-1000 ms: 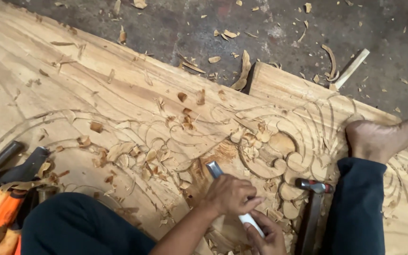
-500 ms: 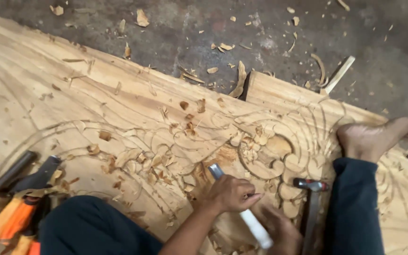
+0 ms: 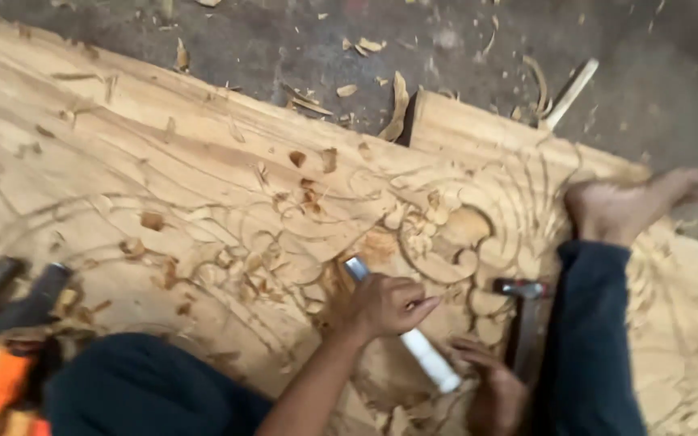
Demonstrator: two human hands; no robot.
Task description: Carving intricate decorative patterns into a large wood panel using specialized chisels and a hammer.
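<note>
Since a second ago, both hands have shifted slightly right. Left hand [image 3: 381,307], fingers wrapped around the chisel [image 3: 404,329], holds its blade on the carved panel [image 3: 203,186]; right hand [image 3: 490,387] grips the hammer [image 3: 523,323] beside it.

On the carved panel [image 3: 203,161], near its near edge, the left hand [image 3: 377,307] sits on a chisel [image 3: 401,327], with the right hand [image 3: 490,387] just right of it beside a hammer [image 3: 523,319]. A bare foot [image 3: 624,206] rests toward the panel's right end. Tool handles [image 3: 10,339] lie at the near left corner, and wood chips [image 3: 397,101] lie on the floor [image 3: 462,48] beyond the far edge.
</note>
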